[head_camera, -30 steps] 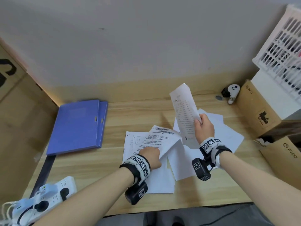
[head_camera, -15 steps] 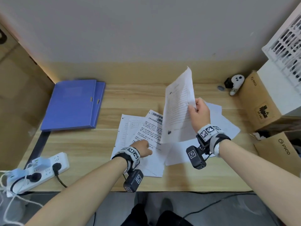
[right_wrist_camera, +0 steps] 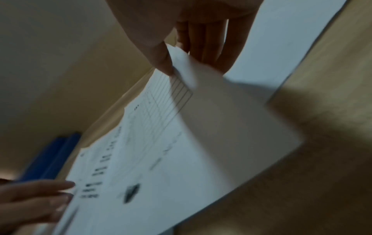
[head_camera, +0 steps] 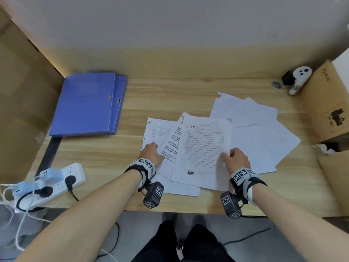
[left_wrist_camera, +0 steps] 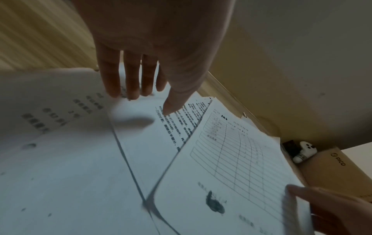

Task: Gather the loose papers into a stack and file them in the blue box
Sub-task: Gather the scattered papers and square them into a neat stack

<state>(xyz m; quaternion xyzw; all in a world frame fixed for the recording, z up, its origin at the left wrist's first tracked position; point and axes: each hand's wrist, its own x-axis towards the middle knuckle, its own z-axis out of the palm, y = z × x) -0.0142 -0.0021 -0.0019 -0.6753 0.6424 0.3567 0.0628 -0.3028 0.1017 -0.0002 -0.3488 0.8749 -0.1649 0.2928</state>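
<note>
papers (head_camera: 251,129) lie spread across the middle of the wooden surface (head_camera: 170,95), well right of the closed blue box (head_camera: 85,104). the lined form (head_camera: 202,148) you held upright half a second ago now lies on top of the left pile. your right hand (head_camera: 237,157) pinches its near right edge between thumb and fingers. your left hand (head_camera: 151,152) rests flat, fingers straight, on the printed sheet (left_wrist_camera: 177,124) beside it, as before.

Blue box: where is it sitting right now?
In the head view the blue box lies closed and flat at the desk's far left, left of the papers and behind the power strip.
</note>
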